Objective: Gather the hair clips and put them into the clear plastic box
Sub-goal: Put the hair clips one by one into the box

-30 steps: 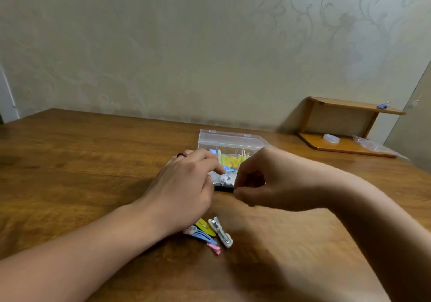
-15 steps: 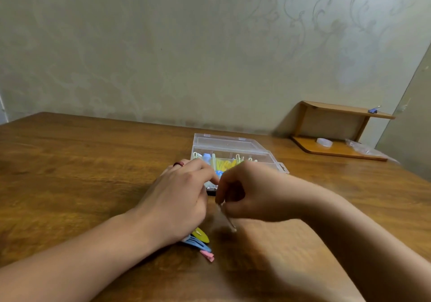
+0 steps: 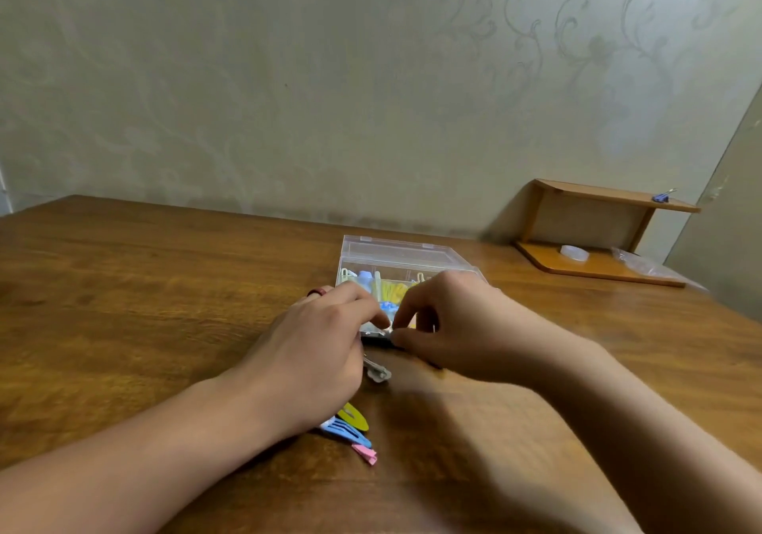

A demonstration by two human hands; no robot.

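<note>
Head view: the clear plastic box stands open toward the far edge of the bench, already holding yellow and blue clips. Both hands meet at its near rim; the left hand and right hand have curled fingertips pinching something small, too hidden to name. A silver clip lies just below them, and yellow, blue and pink clips remain by the left wrist. I judge the task partly done
</note>
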